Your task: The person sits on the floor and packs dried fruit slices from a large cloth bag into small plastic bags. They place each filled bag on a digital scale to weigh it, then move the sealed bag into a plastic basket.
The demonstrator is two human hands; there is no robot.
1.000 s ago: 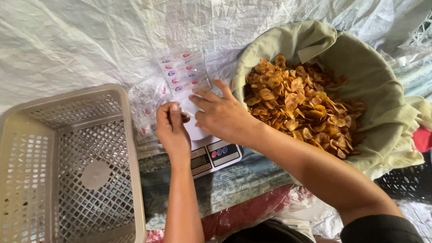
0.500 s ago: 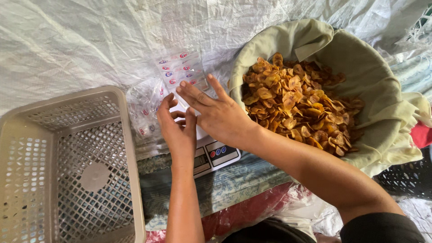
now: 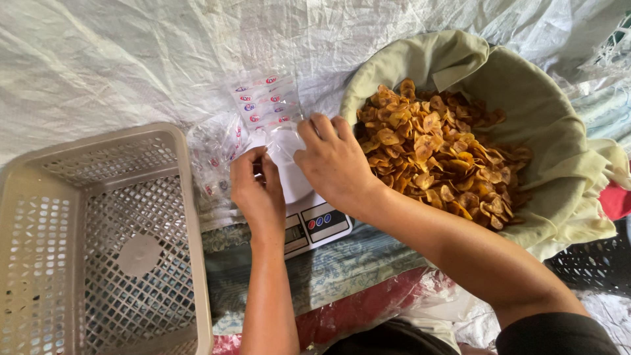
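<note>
Head view shows our left hand [image 3: 257, 190] and right hand [image 3: 335, 164] both pinching a clear plastic bag [image 3: 284, 146] above the white scale [image 3: 309, 217], just left of the chip basket [image 3: 559, 131]. We judge the slippery film could slide from our fingers or tear.

A clear plastic bag [image 3: 284, 141] is held open between the left hand [image 3: 257, 190] and the right hand [image 3: 335, 164], just above a white kitchen scale [image 3: 315, 220]. A stack of printed clear bags [image 3: 266, 102] is seen just beyond the hands, on a white woven sheet [image 3: 131, 59]. To the right, golden fried chips [image 3: 434, 154] are heaped in a basket lined with olive cloth [image 3: 545, 118]. At the near left, an empty beige perforated plastic basket [image 3: 98, 250] is set.
</note>
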